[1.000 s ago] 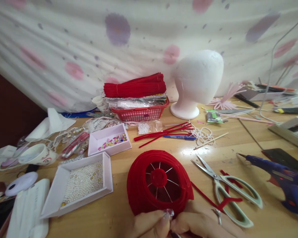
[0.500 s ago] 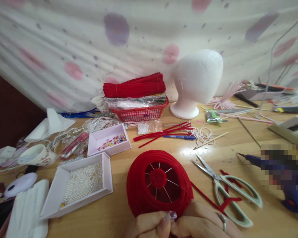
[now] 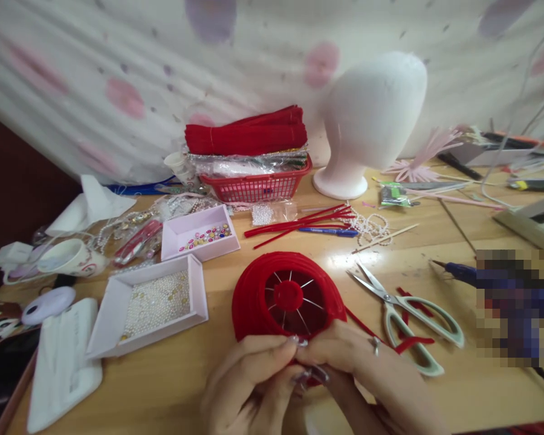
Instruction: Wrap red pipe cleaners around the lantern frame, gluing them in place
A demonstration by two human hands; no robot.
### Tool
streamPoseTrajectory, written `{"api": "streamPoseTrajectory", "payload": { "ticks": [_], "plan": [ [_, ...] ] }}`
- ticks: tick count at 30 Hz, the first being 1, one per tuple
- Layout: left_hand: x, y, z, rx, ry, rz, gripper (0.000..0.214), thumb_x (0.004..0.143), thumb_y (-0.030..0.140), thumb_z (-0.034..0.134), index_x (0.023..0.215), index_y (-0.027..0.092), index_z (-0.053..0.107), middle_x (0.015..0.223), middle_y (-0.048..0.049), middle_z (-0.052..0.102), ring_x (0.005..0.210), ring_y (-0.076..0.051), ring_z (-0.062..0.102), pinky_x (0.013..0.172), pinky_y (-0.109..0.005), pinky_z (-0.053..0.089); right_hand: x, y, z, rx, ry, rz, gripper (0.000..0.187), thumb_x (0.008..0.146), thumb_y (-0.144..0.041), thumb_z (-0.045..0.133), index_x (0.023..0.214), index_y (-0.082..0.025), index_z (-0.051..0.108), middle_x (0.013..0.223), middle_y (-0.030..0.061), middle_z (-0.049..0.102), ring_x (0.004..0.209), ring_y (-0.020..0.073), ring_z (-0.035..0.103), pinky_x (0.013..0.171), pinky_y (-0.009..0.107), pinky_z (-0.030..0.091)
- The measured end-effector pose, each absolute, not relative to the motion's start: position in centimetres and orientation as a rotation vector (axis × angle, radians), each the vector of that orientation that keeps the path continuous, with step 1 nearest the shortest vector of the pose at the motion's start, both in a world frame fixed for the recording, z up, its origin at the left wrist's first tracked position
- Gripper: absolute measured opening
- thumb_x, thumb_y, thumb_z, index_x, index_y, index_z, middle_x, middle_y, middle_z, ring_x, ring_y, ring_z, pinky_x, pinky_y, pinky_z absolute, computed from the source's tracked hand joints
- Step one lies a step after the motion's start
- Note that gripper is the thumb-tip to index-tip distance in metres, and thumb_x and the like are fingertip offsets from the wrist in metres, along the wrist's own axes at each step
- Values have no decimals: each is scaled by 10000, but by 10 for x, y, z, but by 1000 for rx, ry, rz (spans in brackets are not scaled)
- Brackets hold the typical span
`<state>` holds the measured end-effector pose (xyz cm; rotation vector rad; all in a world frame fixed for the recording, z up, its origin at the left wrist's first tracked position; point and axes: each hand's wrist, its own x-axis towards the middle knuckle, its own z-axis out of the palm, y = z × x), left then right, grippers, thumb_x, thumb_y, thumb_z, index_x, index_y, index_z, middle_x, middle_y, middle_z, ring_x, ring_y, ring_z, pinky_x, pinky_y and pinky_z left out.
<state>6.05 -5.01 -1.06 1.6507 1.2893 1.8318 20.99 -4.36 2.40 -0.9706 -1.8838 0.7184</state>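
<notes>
Pinching tog. at the near edge of the red round piece [image 3: 288, 295], L hand [image 3: 249, 380] and R hand [image 3: 367, 362] each have a closed grip on it, exact bit hidden; two-handed prob. for fine control. Piece is right in front of the person, spoked face up, over the worktop [image 3: 163, 386]. Scissors [image 3: 387, 298] lie just R, blades apart, glue gun [image 3: 462, 275] farther R, prob. for quick reach; bead tray [image 3: 199, 293] on L.

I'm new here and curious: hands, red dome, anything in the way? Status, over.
Left hand, right hand: together at dome's near edge, grip hidden. Dome: near side partly covered. Scissors: open, beside right hand; nothing seen blocking.
</notes>
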Motion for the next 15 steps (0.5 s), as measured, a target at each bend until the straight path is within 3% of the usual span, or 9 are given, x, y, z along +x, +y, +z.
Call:
{"api": "streamPoseTrajectory", "payload": {
  "ticks": [6,15],
  "plan": [
    [45,-47,-10,1889,1246,1684,98,897,157,690,965,209,738,833,2,772,683,-107,730,623,-159,596,202,-49,18,-1092,-1728,634,201,907,-62,541,974,-252,553,819,-39,692,713,89,679,654,145,549],
    [50,-52,-8,1883,1301,1664,103,960,226,625,913,204,714,791,2,743,683,-94,699,631,-156,570,201,-50,20,-1027,-1744,662,270,848,11,509,878,-252,453,840,-46,721,718,94,676,657,187,553]
  ]
}}
